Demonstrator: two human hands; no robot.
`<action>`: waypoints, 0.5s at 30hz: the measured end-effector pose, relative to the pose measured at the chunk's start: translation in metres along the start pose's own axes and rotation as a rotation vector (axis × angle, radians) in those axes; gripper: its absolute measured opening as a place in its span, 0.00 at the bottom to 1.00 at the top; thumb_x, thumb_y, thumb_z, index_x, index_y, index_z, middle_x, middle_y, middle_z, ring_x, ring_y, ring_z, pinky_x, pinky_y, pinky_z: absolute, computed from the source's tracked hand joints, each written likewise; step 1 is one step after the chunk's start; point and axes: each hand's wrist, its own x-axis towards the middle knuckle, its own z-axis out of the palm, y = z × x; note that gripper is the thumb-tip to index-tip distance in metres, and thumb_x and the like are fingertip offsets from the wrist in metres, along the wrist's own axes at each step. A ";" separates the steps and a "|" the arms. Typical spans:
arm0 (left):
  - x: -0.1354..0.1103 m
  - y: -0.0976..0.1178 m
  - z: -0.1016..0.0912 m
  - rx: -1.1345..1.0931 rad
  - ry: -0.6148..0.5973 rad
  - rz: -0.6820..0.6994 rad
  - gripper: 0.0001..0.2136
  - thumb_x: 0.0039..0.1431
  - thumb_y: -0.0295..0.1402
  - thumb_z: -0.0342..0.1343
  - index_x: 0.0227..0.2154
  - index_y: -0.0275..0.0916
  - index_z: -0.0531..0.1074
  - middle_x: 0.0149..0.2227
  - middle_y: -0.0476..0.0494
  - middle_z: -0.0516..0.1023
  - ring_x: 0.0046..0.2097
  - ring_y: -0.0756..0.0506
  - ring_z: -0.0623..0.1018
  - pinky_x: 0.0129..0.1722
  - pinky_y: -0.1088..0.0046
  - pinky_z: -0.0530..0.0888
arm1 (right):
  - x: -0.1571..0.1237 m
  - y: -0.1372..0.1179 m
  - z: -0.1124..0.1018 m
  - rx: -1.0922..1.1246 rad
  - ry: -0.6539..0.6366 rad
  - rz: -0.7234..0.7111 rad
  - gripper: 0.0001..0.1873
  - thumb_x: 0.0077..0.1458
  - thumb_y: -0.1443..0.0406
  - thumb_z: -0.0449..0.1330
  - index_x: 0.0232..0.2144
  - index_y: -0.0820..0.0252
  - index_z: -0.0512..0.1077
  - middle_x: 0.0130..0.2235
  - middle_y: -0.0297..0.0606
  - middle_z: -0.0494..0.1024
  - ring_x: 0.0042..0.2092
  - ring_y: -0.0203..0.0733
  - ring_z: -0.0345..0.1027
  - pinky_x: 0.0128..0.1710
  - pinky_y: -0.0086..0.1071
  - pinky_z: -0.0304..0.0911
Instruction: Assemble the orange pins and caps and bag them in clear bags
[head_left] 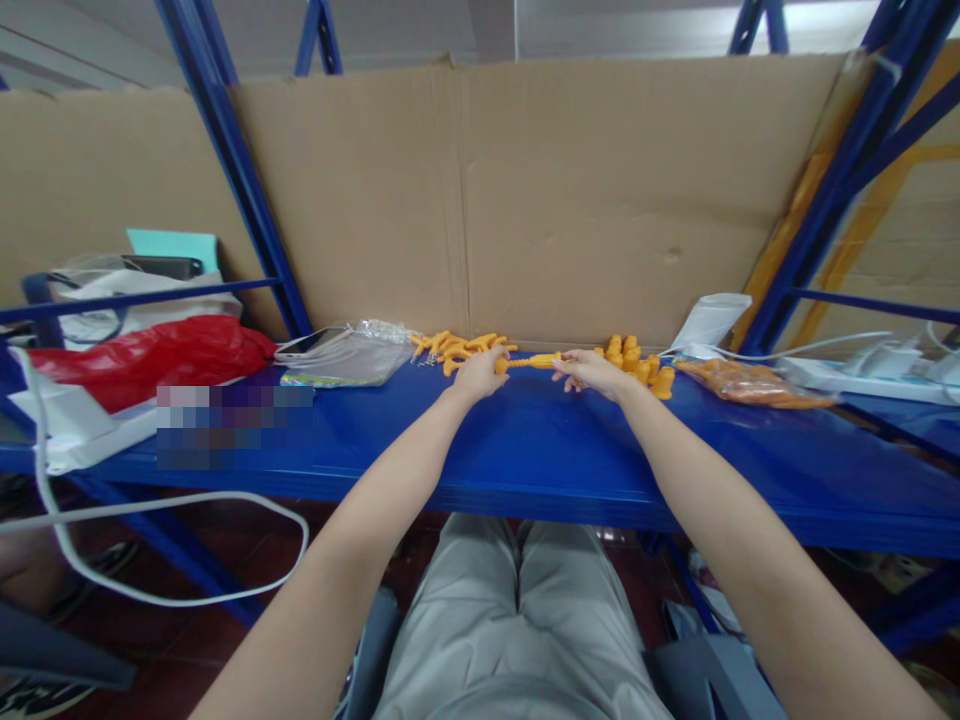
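Observation:
Above the blue shelf top, my left hand (481, 376) is closed around one end of a slim orange ribbed plastic piece (538, 361). My right hand (591, 372) pinches the other end, so the piece lies level between both hands. Its exact kind is too small to make out. Beside my left hand lies a pile of orange branching pieces (444, 346) with small metal clasps. Several stubby orange pieces (630, 355) stand close behind and to the right of my right hand, which partly hides them.
A tall cardboard sheet (562, 200) backs the blue shelf top (525, 455). To the left lie clear plastic bags (349, 360), a red bag (172, 350) and a white power strip (112, 440) with a hanging cable. A bag of orange parts (750, 382) and another power strip (847, 378) lie right.

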 end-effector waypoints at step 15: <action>0.000 0.000 0.000 -0.031 0.000 0.019 0.19 0.59 0.31 0.58 0.54 0.41 0.70 0.39 0.44 0.81 0.43 0.43 0.81 0.45 0.70 0.74 | -0.003 0.000 -0.002 0.048 -0.010 -0.018 0.14 0.62 0.68 0.61 0.50 0.62 0.69 0.33 0.38 0.82 0.21 0.29 0.65 0.18 0.22 0.56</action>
